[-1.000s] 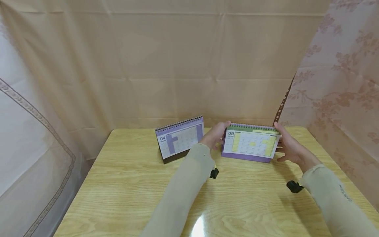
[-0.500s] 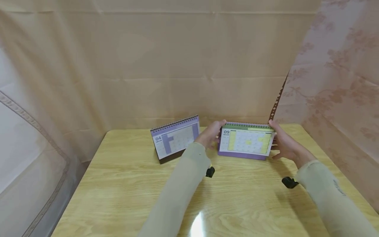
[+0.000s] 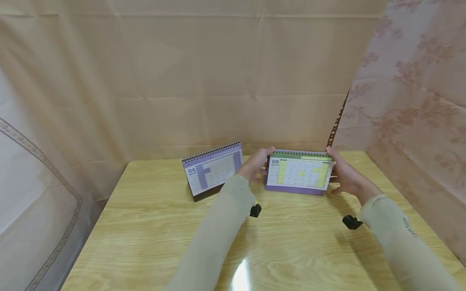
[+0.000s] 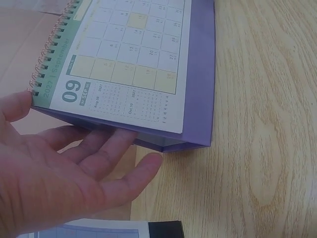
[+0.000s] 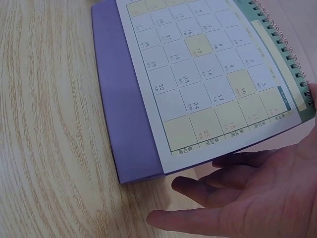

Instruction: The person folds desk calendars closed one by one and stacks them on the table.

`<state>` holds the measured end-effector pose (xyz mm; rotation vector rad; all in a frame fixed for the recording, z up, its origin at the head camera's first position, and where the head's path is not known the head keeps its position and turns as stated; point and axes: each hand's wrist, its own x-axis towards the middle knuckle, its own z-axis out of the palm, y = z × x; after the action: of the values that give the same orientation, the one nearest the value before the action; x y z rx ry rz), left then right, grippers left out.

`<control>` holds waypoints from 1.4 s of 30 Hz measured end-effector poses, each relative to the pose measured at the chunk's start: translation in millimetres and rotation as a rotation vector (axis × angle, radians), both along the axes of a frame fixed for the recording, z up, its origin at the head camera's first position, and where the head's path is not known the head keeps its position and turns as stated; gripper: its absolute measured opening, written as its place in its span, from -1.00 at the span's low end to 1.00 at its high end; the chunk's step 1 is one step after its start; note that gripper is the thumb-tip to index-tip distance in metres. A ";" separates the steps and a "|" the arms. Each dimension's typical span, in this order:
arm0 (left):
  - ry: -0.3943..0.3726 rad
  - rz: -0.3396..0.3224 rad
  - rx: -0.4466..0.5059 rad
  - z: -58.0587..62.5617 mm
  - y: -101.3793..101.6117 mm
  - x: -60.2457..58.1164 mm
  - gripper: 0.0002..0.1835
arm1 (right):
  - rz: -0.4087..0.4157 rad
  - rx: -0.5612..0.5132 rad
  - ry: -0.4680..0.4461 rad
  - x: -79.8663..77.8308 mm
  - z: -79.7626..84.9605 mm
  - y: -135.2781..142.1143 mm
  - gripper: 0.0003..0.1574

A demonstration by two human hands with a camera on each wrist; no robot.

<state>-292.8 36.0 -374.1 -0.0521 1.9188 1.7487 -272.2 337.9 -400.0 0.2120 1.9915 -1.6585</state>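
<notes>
A purple desk calendar [image 3: 299, 173] with a green-topped page marked 09 stands tented on the wooden table. At its left end my left hand [image 3: 256, 163] holds it. The left wrist view shows that thumb at the spiral's corner, with some fingertips [image 4: 116, 141] passing behind the page's side edge. My right hand [image 3: 347, 176] holds the opposite end, its thumb at the top corner. Loosely bent, the right fingers [image 5: 208, 191] lie along and partly behind that edge. A second desk calendar [image 3: 212, 169], marked 04 with a purple page, stands angled to the left, partly covered by my left forearm.
The wooden table [image 3: 145, 226] runs back to a beige curtain [image 3: 189, 81]. A flowered cloth [image 3: 411, 121] hangs along the right side, and a white cloth [image 3: 32, 194] hangs at the left. Black wrist cameras [image 3: 352, 222] sit below both wrists.
The head view has turned slightly right, so everything shifts a little left in it. Both hands keep their places at the ends of the 09 desk calendar, which stays put on the table.
</notes>
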 end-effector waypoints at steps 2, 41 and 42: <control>-0.006 0.008 0.008 -0.3 0.0 -0.2 -0.50 | 0.002 0.007 -0.001 -0.9 0.1 0.4 0.40; 0.001 0.097 0.046 -3.6 11.8 -4.7 -0.61 | -0.060 -0.034 0.112 1.1 2.1 6.4 -0.11; 0.002 0.098 0.049 -3.4 11.7 -4.8 -0.62 | -0.063 -0.034 0.113 1.2 2.5 6.4 -0.14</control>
<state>-297.6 47.7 -377.4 -0.1281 1.9030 1.8591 -271.1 344.3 -397.5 0.1729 2.0566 -1.7787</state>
